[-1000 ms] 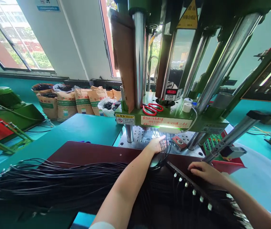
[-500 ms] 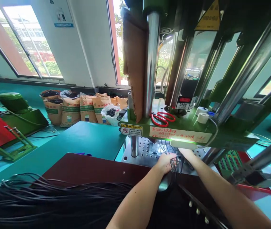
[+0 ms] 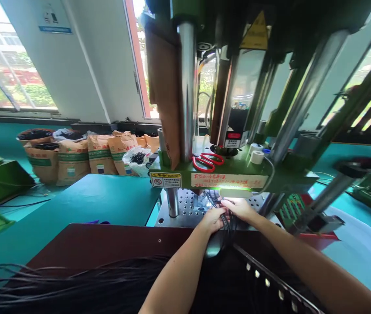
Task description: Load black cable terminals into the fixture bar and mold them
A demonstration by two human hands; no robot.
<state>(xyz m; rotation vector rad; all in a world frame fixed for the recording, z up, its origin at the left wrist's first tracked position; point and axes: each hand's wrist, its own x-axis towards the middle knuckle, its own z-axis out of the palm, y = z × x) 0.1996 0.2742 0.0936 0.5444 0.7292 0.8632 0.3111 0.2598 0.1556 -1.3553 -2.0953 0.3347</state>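
My left hand (image 3: 215,219) is closed around a bunch of thin black cables (image 3: 227,224) in front of the press opening. My right hand (image 3: 240,209) is right beside it, its fingers pinched on the same cables just below a small lit lamp (image 3: 236,192). The far cable ends run onto the perforated metal plate (image 3: 185,201) of the green press (image 3: 298,178); the fingers partly hide them. From my hands the cables hang down over the brown table edge (image 3: 123,237).
Red-handled scissors (image 3: 209,161) lie on the press ledge above my hands. A large heap of black cables (image 3: 74,283) covers the near left. A metal bar with several bright fittings (image 3: 267,282) slants at lower right. Several paper sacks (image 3: 72,159) stand by the wall, beyond a green-topped table (image 3: 113,196).
My right hand has come back out from under the lamp to the cables beside my left hand. The view has turned to the right.
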